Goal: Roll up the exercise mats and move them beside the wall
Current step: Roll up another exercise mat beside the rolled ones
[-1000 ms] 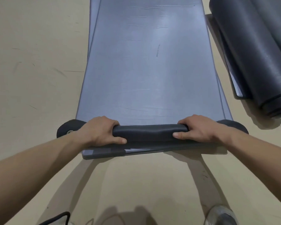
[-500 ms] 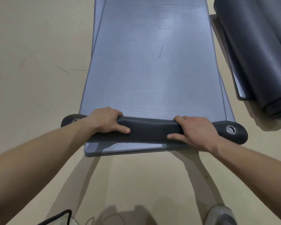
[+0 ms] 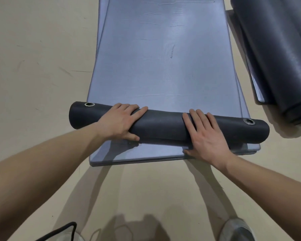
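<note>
Both my palms are flat on the dark grey rolled-up end of the top foam mat [image 3: 163, 125], fingers spread, not gripping. My left hand [image 3: 119, 121] sits near the left grommet [image 3: 89, 104], my right hand [image 3: 204, 134] near the other one. The roll lies across a stack of flat blue-grey mats [image 3: 163, 66] on the beige floor [image 3: 38, 58].

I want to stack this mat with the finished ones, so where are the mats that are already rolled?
In the head view, the rolled mats lie on the floor at the upper right, just right of the flat mat, beyond the right hand.
</note>
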A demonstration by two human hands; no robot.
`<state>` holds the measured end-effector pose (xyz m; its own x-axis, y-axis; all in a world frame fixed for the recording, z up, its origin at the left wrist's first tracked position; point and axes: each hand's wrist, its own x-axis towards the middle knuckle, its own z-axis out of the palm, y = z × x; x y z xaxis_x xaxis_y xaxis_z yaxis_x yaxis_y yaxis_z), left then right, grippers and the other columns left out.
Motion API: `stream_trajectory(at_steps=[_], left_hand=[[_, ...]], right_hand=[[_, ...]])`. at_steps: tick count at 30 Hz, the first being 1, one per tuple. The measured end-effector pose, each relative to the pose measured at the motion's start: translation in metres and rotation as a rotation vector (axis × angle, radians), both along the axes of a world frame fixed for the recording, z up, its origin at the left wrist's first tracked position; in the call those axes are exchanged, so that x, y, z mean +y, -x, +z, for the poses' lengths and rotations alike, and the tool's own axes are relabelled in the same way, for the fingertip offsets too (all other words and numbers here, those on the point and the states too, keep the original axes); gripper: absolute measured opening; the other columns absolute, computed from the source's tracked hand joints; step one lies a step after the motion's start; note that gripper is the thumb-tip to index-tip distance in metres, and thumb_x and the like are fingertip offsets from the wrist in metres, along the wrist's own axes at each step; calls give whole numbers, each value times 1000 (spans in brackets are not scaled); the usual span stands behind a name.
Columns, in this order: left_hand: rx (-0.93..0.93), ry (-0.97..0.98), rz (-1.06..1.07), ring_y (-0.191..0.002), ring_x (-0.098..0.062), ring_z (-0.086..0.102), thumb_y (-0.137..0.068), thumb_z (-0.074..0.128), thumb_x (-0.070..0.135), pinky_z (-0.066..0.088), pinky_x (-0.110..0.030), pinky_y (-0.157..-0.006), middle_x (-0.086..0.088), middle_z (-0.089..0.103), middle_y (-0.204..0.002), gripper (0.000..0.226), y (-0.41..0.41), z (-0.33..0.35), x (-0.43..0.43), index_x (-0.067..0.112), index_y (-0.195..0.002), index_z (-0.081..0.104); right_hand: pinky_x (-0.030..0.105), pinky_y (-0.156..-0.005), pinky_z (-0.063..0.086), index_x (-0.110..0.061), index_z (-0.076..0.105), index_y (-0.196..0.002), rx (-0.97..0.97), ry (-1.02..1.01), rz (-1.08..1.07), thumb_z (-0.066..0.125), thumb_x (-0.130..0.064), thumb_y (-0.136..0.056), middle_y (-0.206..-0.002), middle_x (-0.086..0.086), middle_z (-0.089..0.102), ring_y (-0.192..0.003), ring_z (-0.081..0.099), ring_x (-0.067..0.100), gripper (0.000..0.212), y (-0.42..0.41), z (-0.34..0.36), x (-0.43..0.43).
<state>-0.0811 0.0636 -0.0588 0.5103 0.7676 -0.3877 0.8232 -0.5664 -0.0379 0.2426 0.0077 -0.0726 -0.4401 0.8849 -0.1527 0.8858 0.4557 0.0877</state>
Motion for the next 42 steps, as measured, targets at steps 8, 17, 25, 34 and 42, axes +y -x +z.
stream_trajectory(at_steps=[8, 17, 25, 34, 42], left_hand=[[31, -200, 162, -122, -32, 52, -72, 77, 59, 39, -58, -104, -8, 43, -145, 97, -25, -5, -12, 19, -146, 28], [-126, 390, 207, -109, -19, 58, -57, 85, 64, 50, -39, -94, 8, 60, -127, 98, -23, 13, -21, 34, -142, 46], [36, 54, 153, -117, -25, 57, -59, 69, 81, 44, -43, -101, 3, 58, -133, 105, -33, 16, -36, 30, -146, 40], [-101, 301, 221, -102, -23, 61, -60, 84, 61, 52, -42, -88, 7, 62, -120, 97, -26, 22, 11, 38, -142, 37], [-119, 136, 262, -99, -21, 60, -64, 76, 72, 50, -38, -84, 6, 59, -121, 92, -22, 33, -23, 34, -139, 40]], right_hand=[[42, -106, 40, -23, 28, -153, -63, 187, 7, 83, -58, -57, -138, 7, 51, -119, 54, 30, 115, 15, 16, 69], [42, -104, 45, -29, 35, -150, -10, 505, -61, 79, -53, -56, -132, 1, 53, -115, 56, 26, 107, 3, 33, 22], [40, -93, 48, -34, 39, -144, 7, 378, -44, 77, -53, -59, -128, -2, 54, -107, 59, 24, 94, -5, 33, 24], [48, -100, 43, -23, 34, -147, -50, 105, -93, 84, -54, -64, -131, 5, 56, -112, 57, 31, 102, -5, 24, 17], [37, -73, 51, -36, 48, -127, -31, 437, -55, 82, -50, -64, -100, -7, 65, -85, 60, 20, 72, 2, 65, 56]])
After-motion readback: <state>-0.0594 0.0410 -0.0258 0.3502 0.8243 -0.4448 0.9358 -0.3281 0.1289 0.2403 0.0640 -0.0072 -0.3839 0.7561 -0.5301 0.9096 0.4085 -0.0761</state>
